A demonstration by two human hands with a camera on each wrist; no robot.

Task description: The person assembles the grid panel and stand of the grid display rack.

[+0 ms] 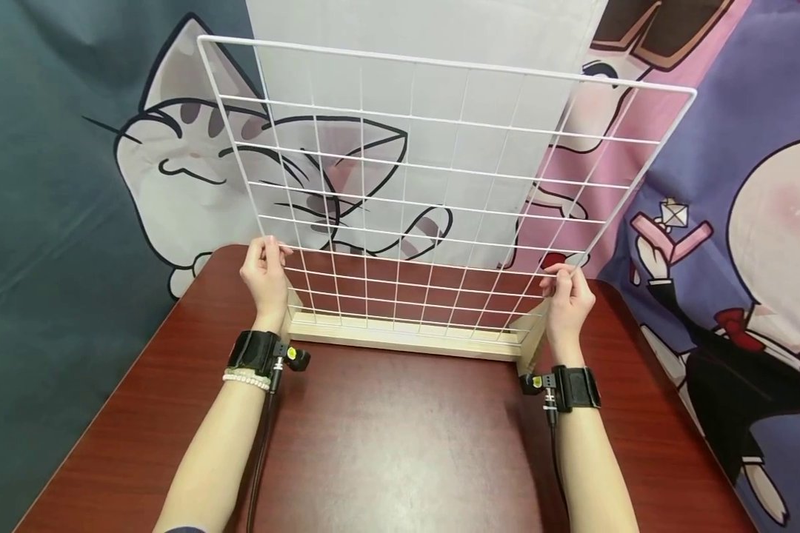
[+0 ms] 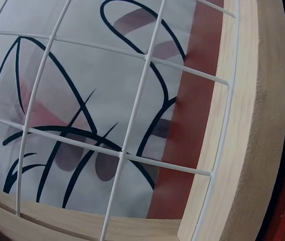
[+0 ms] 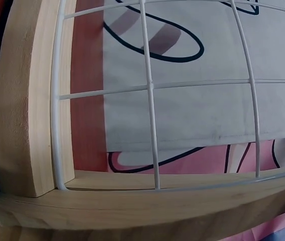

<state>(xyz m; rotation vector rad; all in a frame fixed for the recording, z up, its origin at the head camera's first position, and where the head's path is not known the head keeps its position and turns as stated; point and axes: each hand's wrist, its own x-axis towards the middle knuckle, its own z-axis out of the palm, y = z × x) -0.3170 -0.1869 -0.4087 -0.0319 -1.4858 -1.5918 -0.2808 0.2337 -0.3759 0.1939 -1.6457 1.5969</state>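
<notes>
A white wire grid panel (image 1: 373, 54) stands upright, its lower edge at a pale wooden frame (image 1: 407, 339) on the table. My left hand (image 1: 265, 280) grips the panel's left edge with curled fingers, low down near the wooden side piece. On the opposite edge my right hand (image 1: 567, 300) holds the panel in the same way. The left wrist view shows the grid's wires (image 2: 145, 57) close beside the wooden bar (image 2: 263, 100). In the right wrist view the panel's corner meets the wooden side piece (image 3: 17, 110). Most fingers are hidden in both wrist views.
The frame stands on a dark red-brown table (image 1: 373, 429). Behind hangs a cloth (image 1: 480, 244) printed with cartoon cats and figures. Each wrist wears a black strap with a small camera, and cables (image 1: 258, 459) run back along the forearms.
</notes>
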